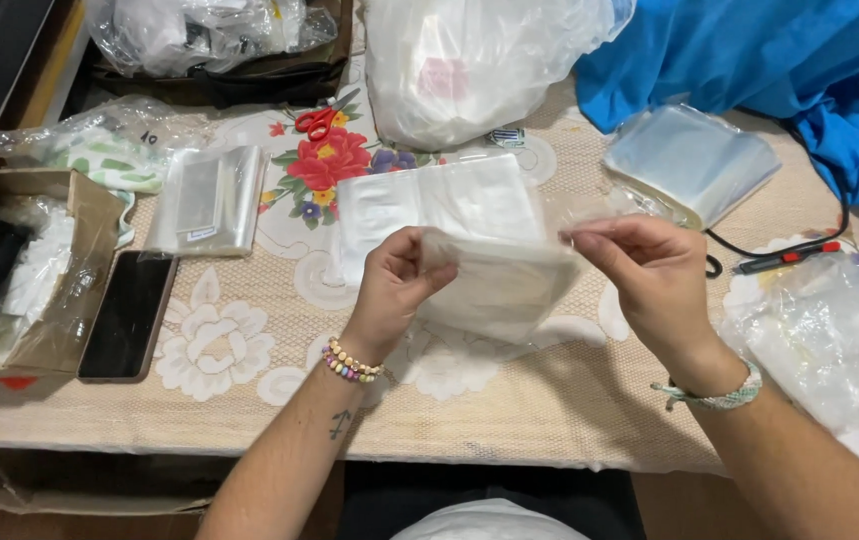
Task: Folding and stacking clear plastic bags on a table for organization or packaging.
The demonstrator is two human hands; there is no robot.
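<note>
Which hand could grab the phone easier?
Probably the left hand. The phone lies on its side of the table, by the cardboard box. The right hand is farther away. Both are pinching the clear plastic bag.

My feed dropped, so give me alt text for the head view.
Both hands hold a clear plastic bag above a floral tablecloth, the left hand and right hand pinching its top edge. Red-handled scissors, a phone and a cardboard box lie to the left.
</note>
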